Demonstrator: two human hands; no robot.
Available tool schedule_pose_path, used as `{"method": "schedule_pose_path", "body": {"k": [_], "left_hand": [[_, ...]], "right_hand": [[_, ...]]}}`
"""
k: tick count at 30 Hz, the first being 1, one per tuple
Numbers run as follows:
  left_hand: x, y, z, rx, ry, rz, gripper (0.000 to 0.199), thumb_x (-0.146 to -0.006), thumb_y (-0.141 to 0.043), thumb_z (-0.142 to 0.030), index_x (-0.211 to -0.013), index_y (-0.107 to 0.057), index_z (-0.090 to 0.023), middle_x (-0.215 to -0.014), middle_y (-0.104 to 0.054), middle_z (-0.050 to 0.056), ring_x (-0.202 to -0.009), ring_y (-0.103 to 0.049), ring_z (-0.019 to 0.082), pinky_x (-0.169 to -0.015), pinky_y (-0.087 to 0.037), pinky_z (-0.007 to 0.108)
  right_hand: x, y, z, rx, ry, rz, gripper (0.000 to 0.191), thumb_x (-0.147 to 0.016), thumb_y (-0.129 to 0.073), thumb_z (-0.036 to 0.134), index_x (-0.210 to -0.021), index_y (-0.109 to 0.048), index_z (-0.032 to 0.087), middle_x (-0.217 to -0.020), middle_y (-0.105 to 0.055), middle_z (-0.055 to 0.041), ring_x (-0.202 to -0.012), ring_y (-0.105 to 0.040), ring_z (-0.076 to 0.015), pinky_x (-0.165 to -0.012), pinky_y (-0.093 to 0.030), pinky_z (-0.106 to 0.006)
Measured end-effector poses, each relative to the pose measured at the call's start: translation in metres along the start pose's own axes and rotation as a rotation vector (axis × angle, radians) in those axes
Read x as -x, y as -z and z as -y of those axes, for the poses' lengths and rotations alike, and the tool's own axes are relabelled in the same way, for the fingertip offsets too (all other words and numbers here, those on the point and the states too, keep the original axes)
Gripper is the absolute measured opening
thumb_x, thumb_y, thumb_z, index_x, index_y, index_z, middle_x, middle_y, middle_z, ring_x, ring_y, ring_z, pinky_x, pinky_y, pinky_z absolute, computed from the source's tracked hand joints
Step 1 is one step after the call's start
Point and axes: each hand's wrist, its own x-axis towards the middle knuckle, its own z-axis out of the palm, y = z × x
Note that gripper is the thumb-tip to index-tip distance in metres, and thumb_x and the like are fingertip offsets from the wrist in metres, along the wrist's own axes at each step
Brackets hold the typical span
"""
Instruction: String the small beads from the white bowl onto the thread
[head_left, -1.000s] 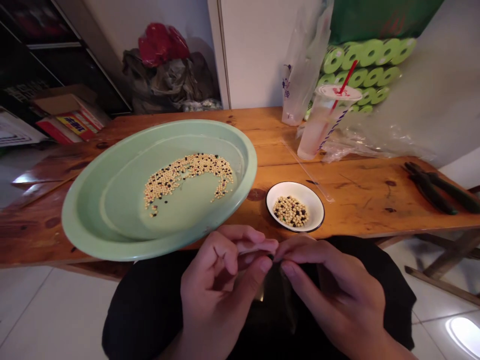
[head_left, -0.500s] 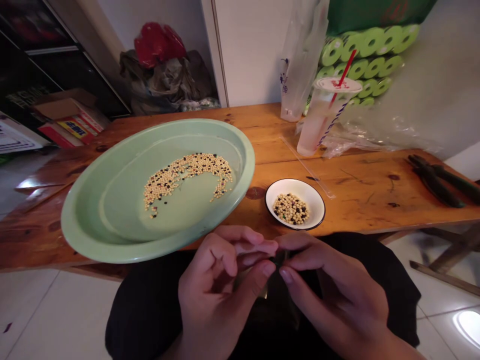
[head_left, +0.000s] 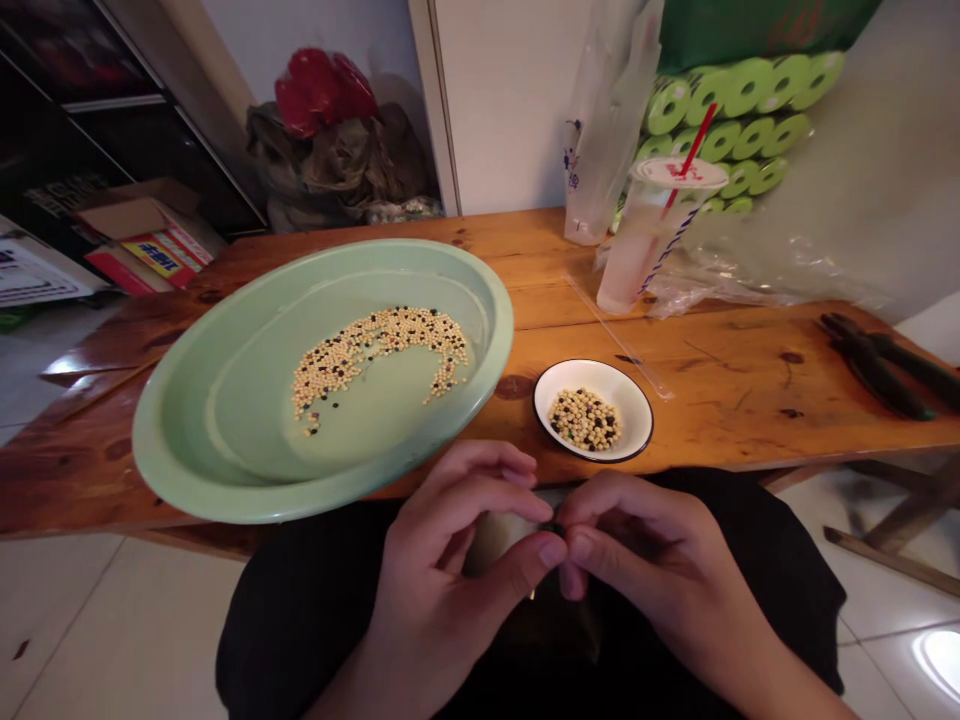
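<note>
My left hand (head_left: 472,560) and my right hand (head_left: 649,545) meet at the fingertips above my dark-clothed lap. Thumb and index of each are pinched together around a tiny dark piece (head_left: 555,530), perhaps a bead, mostly covered by the fingers. The left hand's other fingers are loosely curled. Just beyond the right hand is a white enamel bowl (head_left: 551,380) with a dark rim, holding small round cream and black beads (head_left: 585,420). To the left, a large pale green basin (head_left: 202,440) carries a curved spread of similar beads (head_left: 382,340).
Basin and bowl stand on a wooden table (head_left: 517,290). Behind the bowl are a drink cup (head_left: 630,240) with a red straw and a thin clear strip (head_left: 619,335). Black-handled pliers (head_left: 877,365) lie at the right. Green rolls (head_left: 742,110) and an opened box (head_left: 154,240) sit farther back.
My fingertips have drawn closer together around the tiny dark piece, and the left fingers have straightened somewhat. The bowl and basin stay in place; the view shifts slightly.
</note>
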Motion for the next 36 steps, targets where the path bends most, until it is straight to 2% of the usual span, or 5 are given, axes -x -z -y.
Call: {"method": "schedule_pose_path", "body": {"k": [7,15,20,26,36], "left_hand": [[-0.022,-0.010,-0.005,-0.184,-0.079,0.048,0.009,-0.086,-0.065,-0.013,-0.080,-0.068,-0.018,-0.098,-0.065,0.004,-0.095,-0.065,0.014,-0.089,-0.053,0.025],[-0.089,-0.043,0.002,-0.546,-0.140,0.143,0.016,-0.080,-0.059,-0.005,-0.069,-0.065,-0.015,-0.094,-0.065,0.006,-0.084,-0.064,0.016,-0.079,-0.053,0.028],[-0.097,-0.053,0.026,-0.599,-0.155,0.169,0.016,-0.080,-0.057,-0.005,-0.070,-0.066,-0.014,-0.092,-0.064,0.008,-0.084,-0.061,0.020,-0.083,-0.050,0.036],[-0.093,-0.042,0.041,-0.549,-0.169,0.140,0.017,-0.080,-0.058,-0.005,-0.069,-0.066,-0.015,-0.089,-0.066,0.006,-0.082,-0.062,0.018,-0.080,-0.051,0.033],[-0.082,-0.038,0.032,-0.336,-0.230,0.075,0.009,-0.087,-0.057,-0.014,-0.081,-0.064,-0.016,-0.089,-0.066,0.006,-0.085,-0.064,0.017,-0.077,-0.055,0.029]], "right_hand": [[-0.008,0.006,-0.006,-0.075,-0.062,-0.094,0.016,-0.088,-0.069,0.030,-0.076,-0.066,0.020,-0.059,-0.063,0.0040,-0.057,-0.056,-0.0089,-0.060,-0.043,-0.020],[-0.032,0.035,-0.012,0.124,0.084,-0.485,0.019,-0.078,-0.074,0.035,-0.091,-0.071,0.021,-0.095,-0.071,-0.0050,-0.093,-0.064,-0.0215,-0.089,-0.046,-0.036],[-0.028,0.050,-0.014,0.230,0.186,-0.731,0.030,-0.077,-0.072,0.037,-0.102,-0.067,0.021,-0.110,-0.065,-0.0086,-0.106,-0.060,-0.0251,-0.100,-0.042,-0.043],[-0.023,0.043,-0.015,0.272,0.169,-0.631,0.024,-0.079,-0.071,0.036,-0.099,-0.068,0.022,-0.106,-0.068,-0.0072,-0.103,-0.063,-0.0247,-0.097,-0.046,-0.043],[-0.020,0.045,-0.011,0.401,0.155,-0.556,0.016,-0.083,-0.067,0.035,-0.092,-0.070,0.021,-0.103,-0.067,-0.0066,-0.104,-0.061,-0.0241,-0.095,-0.043,-0.038]]}}
